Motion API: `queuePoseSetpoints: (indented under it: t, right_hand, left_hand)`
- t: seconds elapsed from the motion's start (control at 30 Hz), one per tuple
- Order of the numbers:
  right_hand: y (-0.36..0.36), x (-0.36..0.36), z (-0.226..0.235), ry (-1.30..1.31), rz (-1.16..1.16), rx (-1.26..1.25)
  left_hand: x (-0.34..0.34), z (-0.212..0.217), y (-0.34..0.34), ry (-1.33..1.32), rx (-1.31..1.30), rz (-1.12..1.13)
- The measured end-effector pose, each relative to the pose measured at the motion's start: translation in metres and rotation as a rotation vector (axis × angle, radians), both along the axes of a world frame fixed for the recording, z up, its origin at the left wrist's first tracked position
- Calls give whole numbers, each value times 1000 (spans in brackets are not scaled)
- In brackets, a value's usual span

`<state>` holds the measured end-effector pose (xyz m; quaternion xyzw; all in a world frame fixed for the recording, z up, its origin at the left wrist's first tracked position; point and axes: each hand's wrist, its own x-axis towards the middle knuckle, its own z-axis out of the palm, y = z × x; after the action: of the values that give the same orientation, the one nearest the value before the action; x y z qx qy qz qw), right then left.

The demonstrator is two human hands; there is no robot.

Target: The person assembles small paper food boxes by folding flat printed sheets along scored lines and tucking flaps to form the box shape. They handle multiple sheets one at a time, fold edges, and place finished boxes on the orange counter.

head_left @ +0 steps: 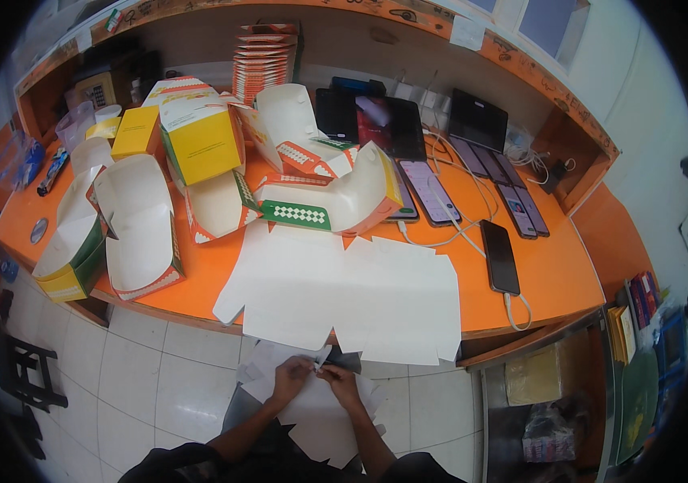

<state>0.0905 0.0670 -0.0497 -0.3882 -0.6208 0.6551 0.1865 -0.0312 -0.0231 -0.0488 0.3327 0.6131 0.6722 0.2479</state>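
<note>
Low in the view, a white unfolded carton blank (320, 419) with notched edges lies across my lap. My left hand (291, 380) is closed, its fingertips pinched at the blank's upper part. Beside it, my right hand (339, 383) is closed too, and the two sets of fingertips meet over a small white bit that looks like a flap of the blank. Fingers partly cover that spot. Just above my hands, another flat white carton blank (352, 290) lies on the orange desk (199, 274) and overhangs its front edge.
Folded open cartons (140, 221) crowd the desk's left and middle, around a yellow-topped carton (203, 149). A stack of flattened cartons (263, 64) stands behind. Several phones and tablets with white cables, including a black phone (499, 258), lie at right. A dark stool (26, 370) stands left.
</note>
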Motion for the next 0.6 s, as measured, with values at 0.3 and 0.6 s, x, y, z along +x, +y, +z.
queuePoseSetpoints:
  t: [0.3,0.6]
  right_hand:
    - [2,0,-4,49,8,-2]
    - [-1,-4,-5,23,-5,32]
  left_hand:
    - [-1,-3,0,27,-46,-12]
    - [-3,0,-2,-92,-156,-60]
